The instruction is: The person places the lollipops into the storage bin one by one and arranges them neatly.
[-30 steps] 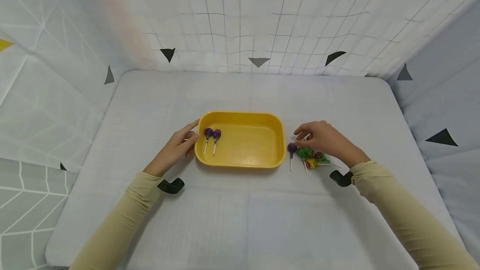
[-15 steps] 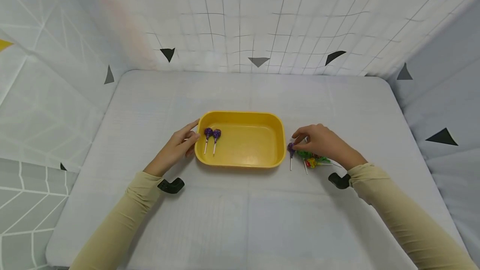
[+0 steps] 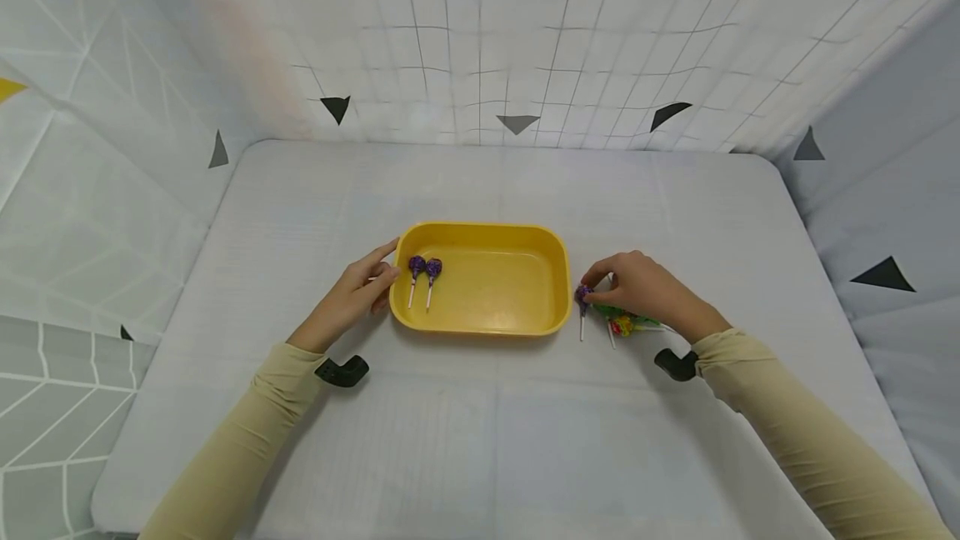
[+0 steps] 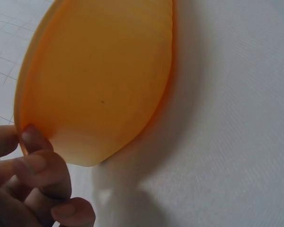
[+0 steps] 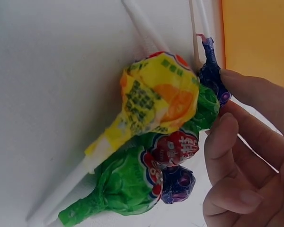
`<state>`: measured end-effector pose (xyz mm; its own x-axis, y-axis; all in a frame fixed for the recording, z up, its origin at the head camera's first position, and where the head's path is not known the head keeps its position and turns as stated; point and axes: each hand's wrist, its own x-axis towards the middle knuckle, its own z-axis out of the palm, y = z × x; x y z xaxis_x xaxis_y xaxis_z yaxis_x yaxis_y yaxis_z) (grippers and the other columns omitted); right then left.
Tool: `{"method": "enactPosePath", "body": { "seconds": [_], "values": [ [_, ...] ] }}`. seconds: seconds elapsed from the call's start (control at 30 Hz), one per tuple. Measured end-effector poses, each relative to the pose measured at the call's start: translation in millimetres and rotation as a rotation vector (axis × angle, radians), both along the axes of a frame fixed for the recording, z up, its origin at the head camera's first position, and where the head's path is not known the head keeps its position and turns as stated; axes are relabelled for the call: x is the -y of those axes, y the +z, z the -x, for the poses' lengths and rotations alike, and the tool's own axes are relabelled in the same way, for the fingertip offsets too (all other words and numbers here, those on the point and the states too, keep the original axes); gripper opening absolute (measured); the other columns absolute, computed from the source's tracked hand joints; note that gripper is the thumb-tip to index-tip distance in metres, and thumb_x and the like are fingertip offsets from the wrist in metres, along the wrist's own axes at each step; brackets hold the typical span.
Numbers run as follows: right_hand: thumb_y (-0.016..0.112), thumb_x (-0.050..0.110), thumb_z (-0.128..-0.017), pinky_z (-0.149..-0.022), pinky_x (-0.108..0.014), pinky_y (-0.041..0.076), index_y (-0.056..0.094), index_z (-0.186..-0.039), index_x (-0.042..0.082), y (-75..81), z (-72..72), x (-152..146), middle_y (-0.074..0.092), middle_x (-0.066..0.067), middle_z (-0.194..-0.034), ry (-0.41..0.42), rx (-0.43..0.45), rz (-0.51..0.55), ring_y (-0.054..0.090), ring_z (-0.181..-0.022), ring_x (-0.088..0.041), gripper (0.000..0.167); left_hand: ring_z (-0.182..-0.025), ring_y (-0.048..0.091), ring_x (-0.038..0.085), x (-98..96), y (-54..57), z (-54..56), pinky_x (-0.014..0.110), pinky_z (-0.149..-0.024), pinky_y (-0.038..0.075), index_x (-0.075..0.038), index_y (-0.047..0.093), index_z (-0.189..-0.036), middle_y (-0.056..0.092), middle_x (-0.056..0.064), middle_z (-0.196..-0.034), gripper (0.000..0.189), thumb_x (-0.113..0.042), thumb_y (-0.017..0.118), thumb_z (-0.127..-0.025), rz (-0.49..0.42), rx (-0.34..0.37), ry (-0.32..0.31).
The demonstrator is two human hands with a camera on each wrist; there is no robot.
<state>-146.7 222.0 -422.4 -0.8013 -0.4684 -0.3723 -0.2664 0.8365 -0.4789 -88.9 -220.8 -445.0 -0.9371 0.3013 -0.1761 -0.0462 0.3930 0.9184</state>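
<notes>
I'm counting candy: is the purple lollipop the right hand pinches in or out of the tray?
Out: the purple lollipop is beside the yellow tray, outside its rim, pinched by the right hand.

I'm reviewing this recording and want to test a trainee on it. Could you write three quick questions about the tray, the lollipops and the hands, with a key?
1. Count: how many lollipops lie inside the yellow tray?

2. Multiple choice: what colour is the wrapper that the right hand is pinching?
a) yellow
b) purple
c) red

3. True or false: the left hand is at the end of the yellow tray farther from the loose pile.

Key
1. Two, side by side.
2. b, a purple lollipop just outside the yellow tray.
3. True.
</notes>
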Motion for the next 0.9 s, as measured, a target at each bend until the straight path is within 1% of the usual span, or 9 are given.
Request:
{"method": "enactPosePath", "body": {
  "seconds": [0.27, 0.53, 0.67, 0.9],
  "values": [
    [0.080, 0.026, -0.092, -0.068, -0.029, 0.052, 0.079, -0.116, 0.016, -1.2, -0.1, 0.6, 0.077, 0.000, -0.102, 0.007, -0.002, 0.015, 0.058, -0.072, -0.015, 0.026, -0.067, 0.049, 0.015, -0.5, 0.7, -0.1, 0.027, -0.059, 0.043, -0.018, 0.030, -0.164, 0.054, 0.010, -0.090, 0.055, -0.030, 0.046, -0.112, 0.008, 0.006, 0.007],
    [0.080, 0.025, -0.092, -0.068, -0.029, 0.053, 0.079, -0.116, 0.014, -2.2, 1.0, 0.3, 0.077, -0.002, -0.106, 0.005, 0.006, 0.029, 0.058, -0.073, -0.015, 0.026, -0.066, 0.048, 0.015, -1.1, 1.6, 0.2, 0.026, -0.058, 0.042, -0.018, 0.030, -0.164, 0.053, 0.013, -0.088, 0.055, -0.029, 0.046, -0.112, 0.003, 0.008, 0.006],
    [0.079, 0.026, -0.092, -0.068, -0.029, 0.053, 0.079, -0.116, 0.015, -2.2, 1.3, -0.3, 0.077, -0.001, -0.104, 0.001, 0.013, 0.031, 0.058, -0.073, -0.015, 0.026, -0.065, 0.047, 0.014, -0.9, 1.6, 0.4, 0.026, -0.058, 0.041, -0.018, 0.030, -0.164, 0.053, 0.014, -0.087, 0.055, -0.029, 0.046, -0.112, 0.001, 0.008, 0.005],
    [0.079, 0.027, -0.092, -0.068, -0.028, 0.052, 0.079, -0.117, 0.015, -2.5, 1.5, -1.0, 0.077, -0.001, -0.105, 0.001, 0.017, 0.035, 0.058, -0.074, -0.015, 0.027, -0.066, 0.048, 0.014, -0.5, 0.3, 1.0, 0.025, -0.058, 0.041, -0.018, 0.030, -0.164, 0.053, 0.012, -0.087, 0.056, -0.030, 0.046, -0.112, 0.001, 0.009, 0.007]
  ]
}}
